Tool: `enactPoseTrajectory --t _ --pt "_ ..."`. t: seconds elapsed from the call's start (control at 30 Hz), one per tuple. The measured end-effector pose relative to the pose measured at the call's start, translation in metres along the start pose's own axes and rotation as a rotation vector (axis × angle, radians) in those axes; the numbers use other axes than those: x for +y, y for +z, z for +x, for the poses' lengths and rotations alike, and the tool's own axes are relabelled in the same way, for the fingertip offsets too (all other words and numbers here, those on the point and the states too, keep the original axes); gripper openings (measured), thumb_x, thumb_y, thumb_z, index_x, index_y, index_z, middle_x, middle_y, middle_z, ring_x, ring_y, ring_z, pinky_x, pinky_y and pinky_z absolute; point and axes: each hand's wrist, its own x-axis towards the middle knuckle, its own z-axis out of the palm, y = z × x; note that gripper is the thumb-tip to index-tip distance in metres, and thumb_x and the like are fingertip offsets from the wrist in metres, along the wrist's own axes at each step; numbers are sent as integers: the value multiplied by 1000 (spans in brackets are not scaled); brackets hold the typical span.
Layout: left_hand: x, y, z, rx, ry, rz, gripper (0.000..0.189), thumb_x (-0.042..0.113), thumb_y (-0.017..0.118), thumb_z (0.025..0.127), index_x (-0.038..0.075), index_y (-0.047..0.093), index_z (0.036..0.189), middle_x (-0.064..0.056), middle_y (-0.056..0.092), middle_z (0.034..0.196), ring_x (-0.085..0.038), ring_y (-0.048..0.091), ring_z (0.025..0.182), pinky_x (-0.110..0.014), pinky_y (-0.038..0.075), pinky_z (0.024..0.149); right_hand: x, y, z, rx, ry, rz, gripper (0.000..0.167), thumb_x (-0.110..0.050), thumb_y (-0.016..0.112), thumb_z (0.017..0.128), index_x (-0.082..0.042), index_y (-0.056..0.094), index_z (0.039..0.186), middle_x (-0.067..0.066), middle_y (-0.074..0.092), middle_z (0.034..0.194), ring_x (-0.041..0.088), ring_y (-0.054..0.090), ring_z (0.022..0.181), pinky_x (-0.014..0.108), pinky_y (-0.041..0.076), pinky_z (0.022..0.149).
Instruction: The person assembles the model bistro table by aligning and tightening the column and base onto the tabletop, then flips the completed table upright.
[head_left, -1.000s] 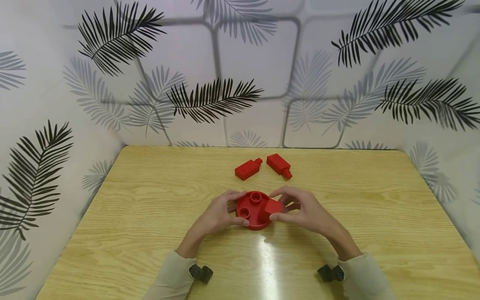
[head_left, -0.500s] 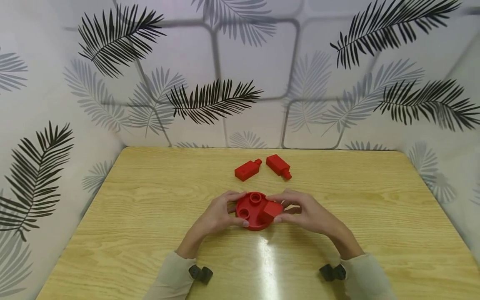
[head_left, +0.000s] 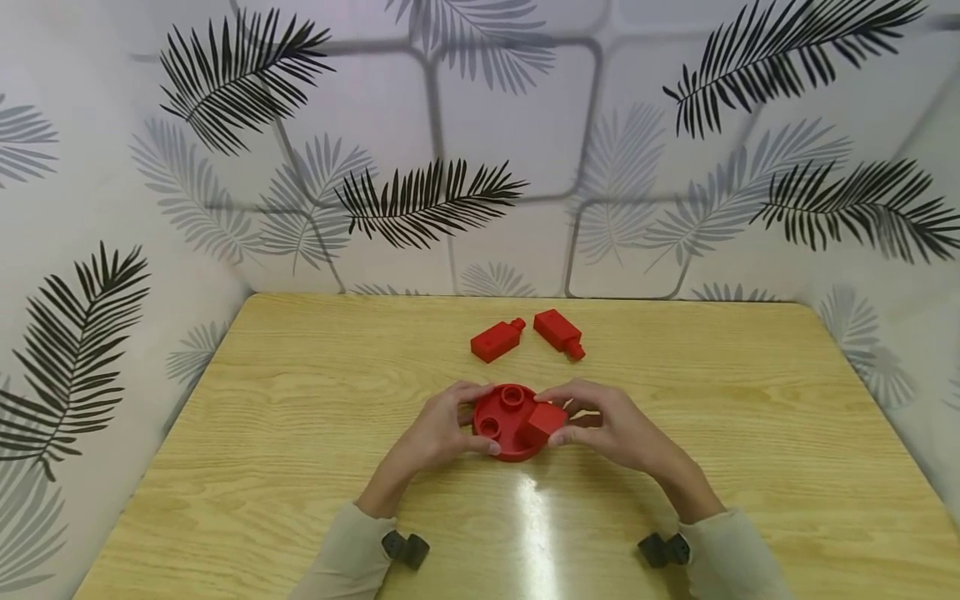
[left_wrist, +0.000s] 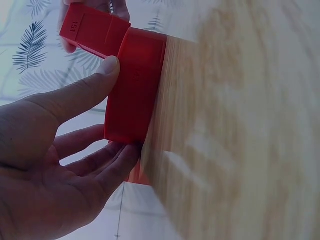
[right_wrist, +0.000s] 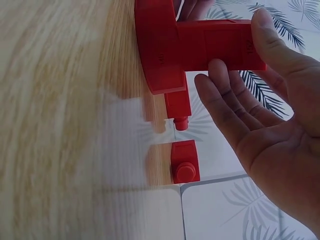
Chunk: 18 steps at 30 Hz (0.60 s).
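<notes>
A round red base [head_left: 508, 439] with a raised rim and ring-shaped sockets lies on the table in the head view. My left hand [head_left: 438, 431] grips its left side, thumb at the near rim and fingers at the far side. On the base's right side stands a red rectangular block [head_left: 546, 422], its lower end hidden inside the rim. My right hand [head_left: 613, 425] holds this block between thumb and fingers. The right wrist view shows the block [right_wrist: 220, 45] rising straight from the base [right_wrist: 159, 47], the thumb at its top end and a fingertip on its side.
Two more red blocks with a narrow round peg lie behind the base: the left block [head_left: 496, 341] and the right block [head_left: 557, 330]. The wooden table [head_left: 300, 417] meets a leaf-patterned wall covering [head_left: 510, 125] at its far edge.
My right thumb and fingers have shifted slightly to the right on the block, which sits marginally lower in the head view. My left hand and the two loose blocks have stayed put.
</notes>
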Motion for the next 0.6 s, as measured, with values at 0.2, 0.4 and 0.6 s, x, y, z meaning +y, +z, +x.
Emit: enactPoseTrajectory --t 0.2,0.4,0.6 --pt "1 1 -1 13 4 12 81 7 93 74 -3 54 145 -14 58 134 -32 58 125 -38 53 103 1 1 0 12 -15 -5 48 -12 84 84 -5 69 129 5 70 119 23 69 99 36 62 86" --pt "2 0 -2 15 18 39 81 7 93 75 -4 54 145 -16 58 133 -32 58 125 -39 53 103 2 1 0 3 -16 5 48 -13 84 85 -4 68 129 5 70 120 24 69 99 38 62 87" --pt "-1 1 0 -5 26 24 81 8 92 76 -1 53 147 -15 57 134 -32 57 126 -40 53 103 1 -1 -2 -16 10 -17 49 -17 83 87 -6 67 131 4 69 122 24 68 100 36 61 88"
